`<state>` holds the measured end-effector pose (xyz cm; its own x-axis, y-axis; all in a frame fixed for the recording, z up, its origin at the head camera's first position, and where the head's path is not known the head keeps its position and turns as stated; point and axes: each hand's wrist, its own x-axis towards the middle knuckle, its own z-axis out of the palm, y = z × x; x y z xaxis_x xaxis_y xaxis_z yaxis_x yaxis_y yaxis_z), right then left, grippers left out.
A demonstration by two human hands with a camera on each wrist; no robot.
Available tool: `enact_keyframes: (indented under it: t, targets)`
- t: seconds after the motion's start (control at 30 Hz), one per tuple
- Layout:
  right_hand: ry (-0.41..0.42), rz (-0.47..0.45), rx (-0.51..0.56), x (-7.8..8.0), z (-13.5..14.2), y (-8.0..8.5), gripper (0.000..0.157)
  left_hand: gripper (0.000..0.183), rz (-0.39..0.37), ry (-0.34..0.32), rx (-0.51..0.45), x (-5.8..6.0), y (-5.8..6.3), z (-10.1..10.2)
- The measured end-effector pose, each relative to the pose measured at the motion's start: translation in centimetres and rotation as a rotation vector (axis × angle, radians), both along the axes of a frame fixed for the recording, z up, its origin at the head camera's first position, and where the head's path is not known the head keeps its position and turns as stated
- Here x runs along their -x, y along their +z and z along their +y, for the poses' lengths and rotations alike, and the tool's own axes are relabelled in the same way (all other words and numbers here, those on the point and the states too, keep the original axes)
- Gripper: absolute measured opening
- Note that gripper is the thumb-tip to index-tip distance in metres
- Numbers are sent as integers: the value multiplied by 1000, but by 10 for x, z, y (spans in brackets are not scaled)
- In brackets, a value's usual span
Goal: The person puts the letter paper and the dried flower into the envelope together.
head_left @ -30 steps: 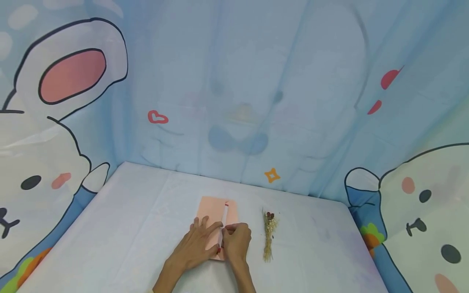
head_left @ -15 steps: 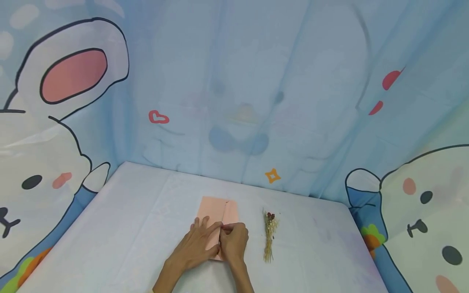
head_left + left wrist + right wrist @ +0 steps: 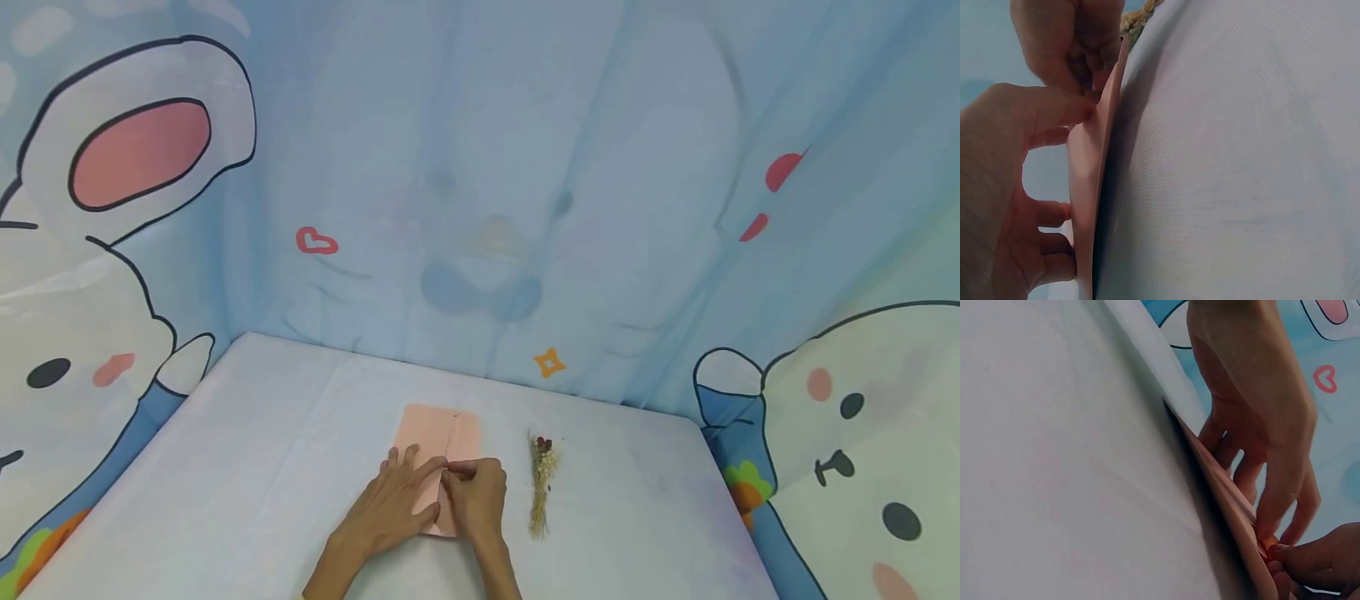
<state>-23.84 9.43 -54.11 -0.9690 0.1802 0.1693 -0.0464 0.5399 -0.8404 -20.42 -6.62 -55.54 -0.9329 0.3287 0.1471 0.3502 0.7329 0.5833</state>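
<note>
A folded pink paper (image 3: 429,427) lies on the white table with a lengthwise seam right of its middle. My left hand (image 3: 390,504) rests on its left part, fingers spread, thumb and index near the seam. From the right, my right hand (image 3: 478,497), fingers curled, pinches the flap edge at the seam. In the left wrist view the paper (image 3: 1088,169) appears edge-on, a little thick, with left fingertips on its face. The right wrist view shows a small orange-red bit (image 3: 1269,545) between the fingertips of both hands; what it belongs to is hidden.
A small bunch of dried flowers (image 3: 542,483) with dark red heads lies to the right of the paper. White cloth covers the table (image 3: 300,433). Behind it hangs a light blue curtain (image 3: 360,167) printed with cartoon animals.
A white strip with red ends showed along the seam a second ago; the flap now covers it. My right hand has shifted slightly left, while the left hand stays on the paper.
</note>
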Motion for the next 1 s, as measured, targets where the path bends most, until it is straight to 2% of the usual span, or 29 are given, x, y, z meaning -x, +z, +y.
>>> enact_keyframes:
  t: [0.17,0.3,0.4,0.47,0.7,1.0]
  targets:
    - [-113,103,-45,-1,29,7,11,56,3,1,-12,3,0,1]
    - [-297,219,-109,-3,61,6,22,54,1,16,-7,3,1,1]
    - [-418,234,-124,-6,82,4,28,53,8,31,-2,2,3,-1]
    - [-467,211,-129,-8,94,2,30,53,14,33,-11,1,4,-1]
    - [-501,72,-133,-16,115,-5,28,54,-8,1,-37,-2,6,4]
    - [-506,15,-146,-9,115,-10,19,55,-6,14,-43,-3,5,3]
